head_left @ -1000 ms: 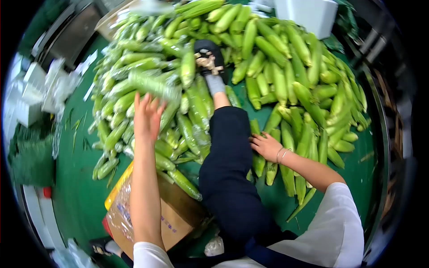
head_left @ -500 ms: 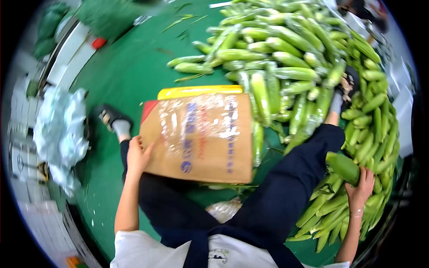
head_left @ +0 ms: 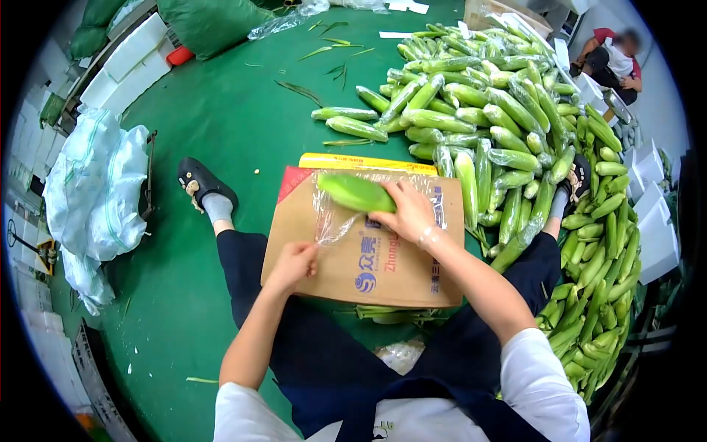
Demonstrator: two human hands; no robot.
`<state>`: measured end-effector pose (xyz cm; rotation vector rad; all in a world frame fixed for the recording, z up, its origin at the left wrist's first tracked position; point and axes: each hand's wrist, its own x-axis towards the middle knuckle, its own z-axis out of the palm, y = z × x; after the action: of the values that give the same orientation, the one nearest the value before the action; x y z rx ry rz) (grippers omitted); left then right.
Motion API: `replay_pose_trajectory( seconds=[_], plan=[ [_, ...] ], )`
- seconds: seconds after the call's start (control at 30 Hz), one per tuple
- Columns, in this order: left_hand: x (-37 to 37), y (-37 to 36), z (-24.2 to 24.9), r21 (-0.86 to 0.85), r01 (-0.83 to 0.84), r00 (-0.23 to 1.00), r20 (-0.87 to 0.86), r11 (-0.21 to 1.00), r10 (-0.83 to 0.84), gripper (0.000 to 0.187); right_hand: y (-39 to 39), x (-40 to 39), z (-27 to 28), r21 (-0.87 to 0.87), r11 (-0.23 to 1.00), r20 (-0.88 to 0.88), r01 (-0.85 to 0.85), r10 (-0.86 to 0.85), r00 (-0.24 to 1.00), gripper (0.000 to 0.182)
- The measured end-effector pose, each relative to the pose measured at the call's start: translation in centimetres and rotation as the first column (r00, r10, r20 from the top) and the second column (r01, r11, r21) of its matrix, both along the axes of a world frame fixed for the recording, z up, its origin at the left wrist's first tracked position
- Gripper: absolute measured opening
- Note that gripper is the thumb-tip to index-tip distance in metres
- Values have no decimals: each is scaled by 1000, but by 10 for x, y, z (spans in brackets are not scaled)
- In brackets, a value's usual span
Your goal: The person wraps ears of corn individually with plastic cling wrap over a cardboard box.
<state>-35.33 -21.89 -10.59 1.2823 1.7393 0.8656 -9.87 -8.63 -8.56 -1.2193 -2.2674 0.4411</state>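
Observation:
Over a cardboard box (head_left: 331, 276) between my legs, my right hand (head_left: 407, 214) grips an ear of corn (head_left: 357, 193) in its green husk by one end. Glossy clear plastic film (head_left: 336, 230) lies on the box top, under and beside the corn. At the box's left side, my left hand (head_left: 296, 265) is closed, its fingers pinching the film's near corner and pulling it taut. Blue and red print shows on the box, and a yellow edge (head_left: 361, 161) sticks out behind it.
Film-wrapped corn ears (head_left: 508, 118) pile up ahead to the right. Unwrapped corn (head_left: 596, 272) is heaped along my right side. A bundle of pale plastic bags (head_left: 96, 184) stands left, and green sacks (head_left: 210, 26) lie at the back. Another person (head_left: 615, 62) sits far right.
My right hand has brought the corn from the right-hand heap to above the box. My left hand has gone from the box's left edge to pinching the film. The view has shifted.

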Motion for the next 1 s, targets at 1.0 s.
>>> replay_pose_trajectory(
  seconds=[1.0],
  plan=[
    [49,20,54,101,758,521,-689,645,-504,70,-50,50,7,-283,891,-343,355,-440,830,13]
  ],
)
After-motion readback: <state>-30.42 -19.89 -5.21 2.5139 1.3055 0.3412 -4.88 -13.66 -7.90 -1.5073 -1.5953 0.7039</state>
